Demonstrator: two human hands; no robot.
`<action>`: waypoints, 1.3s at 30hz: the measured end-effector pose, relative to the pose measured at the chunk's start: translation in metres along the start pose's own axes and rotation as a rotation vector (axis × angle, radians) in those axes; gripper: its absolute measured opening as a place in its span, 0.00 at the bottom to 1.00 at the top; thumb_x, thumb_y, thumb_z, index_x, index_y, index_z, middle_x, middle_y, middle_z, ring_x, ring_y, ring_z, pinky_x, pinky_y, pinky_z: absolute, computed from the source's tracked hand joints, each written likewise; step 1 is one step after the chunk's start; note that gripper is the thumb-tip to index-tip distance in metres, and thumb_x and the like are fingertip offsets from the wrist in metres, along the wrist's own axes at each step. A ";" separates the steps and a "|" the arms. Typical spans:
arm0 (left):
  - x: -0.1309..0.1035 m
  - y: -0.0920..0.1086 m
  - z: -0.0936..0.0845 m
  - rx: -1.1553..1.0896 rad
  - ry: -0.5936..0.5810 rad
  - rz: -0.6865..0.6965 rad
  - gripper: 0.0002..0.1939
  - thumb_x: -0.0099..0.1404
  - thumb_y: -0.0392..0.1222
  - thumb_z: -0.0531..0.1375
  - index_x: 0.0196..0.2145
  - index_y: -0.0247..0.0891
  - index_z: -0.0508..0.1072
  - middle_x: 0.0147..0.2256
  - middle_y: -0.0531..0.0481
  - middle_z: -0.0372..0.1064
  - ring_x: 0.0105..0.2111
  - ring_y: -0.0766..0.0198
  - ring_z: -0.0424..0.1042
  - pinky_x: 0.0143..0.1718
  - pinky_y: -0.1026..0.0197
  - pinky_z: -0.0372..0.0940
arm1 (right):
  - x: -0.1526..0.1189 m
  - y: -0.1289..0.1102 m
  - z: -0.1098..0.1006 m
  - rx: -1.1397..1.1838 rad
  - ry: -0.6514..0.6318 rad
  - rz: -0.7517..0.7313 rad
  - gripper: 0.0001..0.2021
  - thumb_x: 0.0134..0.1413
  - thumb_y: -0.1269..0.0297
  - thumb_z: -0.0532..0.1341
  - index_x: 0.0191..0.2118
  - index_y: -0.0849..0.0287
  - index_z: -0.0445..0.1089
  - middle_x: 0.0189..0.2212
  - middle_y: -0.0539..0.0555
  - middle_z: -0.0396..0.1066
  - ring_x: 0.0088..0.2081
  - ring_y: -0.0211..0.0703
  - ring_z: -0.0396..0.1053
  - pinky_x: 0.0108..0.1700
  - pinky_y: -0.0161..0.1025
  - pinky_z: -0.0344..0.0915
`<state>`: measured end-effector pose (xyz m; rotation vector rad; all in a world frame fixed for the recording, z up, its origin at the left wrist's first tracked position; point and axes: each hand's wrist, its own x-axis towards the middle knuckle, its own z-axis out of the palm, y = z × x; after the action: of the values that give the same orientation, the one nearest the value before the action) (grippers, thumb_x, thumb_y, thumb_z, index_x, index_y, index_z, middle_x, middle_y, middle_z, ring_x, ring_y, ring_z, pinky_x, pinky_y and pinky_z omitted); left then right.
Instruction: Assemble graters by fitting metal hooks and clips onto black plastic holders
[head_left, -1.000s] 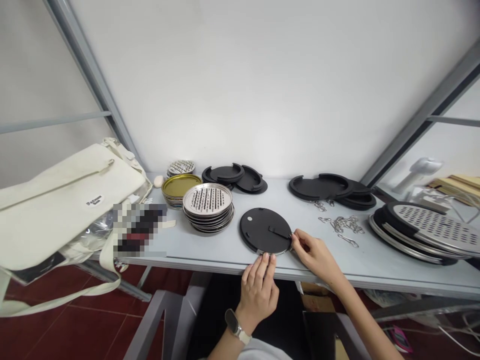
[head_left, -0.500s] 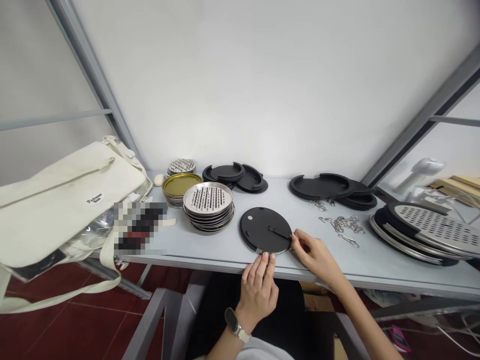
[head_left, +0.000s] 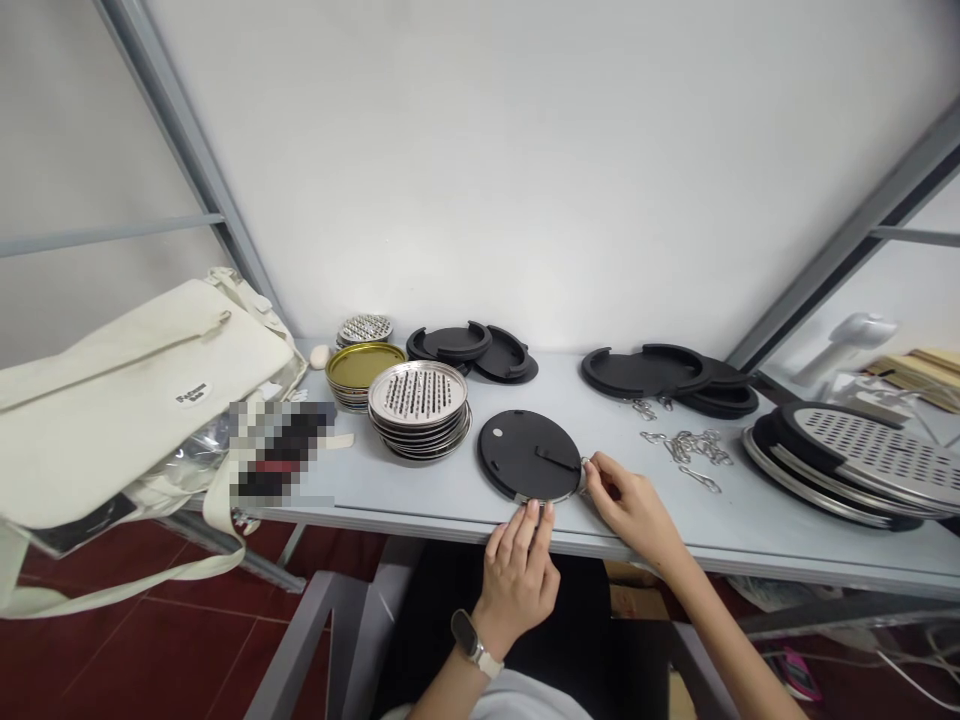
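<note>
A round black plastic disc (head_left: 525, 462) lies flat on the table near its front edge, with a slot, a small white dot and a silver strip along its near rim. Fingers of my left hand (head_left: 520, 575) are stretched out, their tips touching that near rim. At the disc's right edge my right hand (head_left: 626, 500) is closed in a pinch on a small metal clip (head_left: 584, 463), mostly hidden by the fingertips. More metal clips (head_left: 688, 447) lie in a loose pile to the right. Left of the disc stands a stack of round metal grater plates (head_left: 418, 405).
Black plastic holders lie along the wall, one group (head_left: 450, 342) at centre and another (head_left: 645, 370) farther right. Gold-coloured lids (head_left: 366, 365) are stacked at left. Assembled graters (head_left: 885, 455) are piled at right. A cream bag (head_left: 150, 390) covers the left end.
Both hands keep almost the same places at the disc. My right fingertips have shifted slightly at its right edge, and the whole view has moved a little.
</note>
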<state>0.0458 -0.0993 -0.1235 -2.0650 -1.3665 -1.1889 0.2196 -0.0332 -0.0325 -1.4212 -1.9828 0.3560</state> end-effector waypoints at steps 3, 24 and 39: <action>0.000 0.000 0.000 -0.004 0.001 -0.001 0.29 0.64 0.38 0.52 0.63 0.37 0.59 0.57 0.46 0.66 0.56 0.62 0.64 0.57 0.60 0.53 | 0.002 -0.001 0.001 -0.026 0.038 0.021 0.14 0.65 0.57 0.48 0.27 0.54 0.52 0.18 0.44 0.55 0.19 0.35 0.55 0.25 0.33 0.54; 0.001 0.001 0.000 -0.012 -0.016 -0.007 0.28 0.64 0.37 0.52 0.63 0.38 0.59 0.58 0.46 0.65 0.57 0.62 0.62 0.59 0.59 0.51 | 0.003 0.002 0.003 -0.060 0.019 0.030 0.16 0.64 0.56 0.48 0.26 0.55 0.52 0.16 0.43 0.53 0.18 0.34 0.52 0.25 0.33 0.52; 0.002 0.003 -0.001 -0.006 -0.032 -0.027 0.28 0.65 0.38 0.52 0.63 0.39 0.59 0.58 0.46 0.64 0.57 0.61 0.62 0.58 0.59 0.51 | 0.003 0.003 0.004 -0.059 -0.027 0.037 0.17 0.64 0.55 0.48 0.25 0.55 0.52 0.16 0.44 0.53 0.19 0.34 0.52 0.26 0.33 0.51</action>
<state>0.0481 -0.1003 -0.1211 -2.0847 -1.4113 -1.1768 0.2187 -0.0290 -0.0362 -1.4993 -2.0062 0.3370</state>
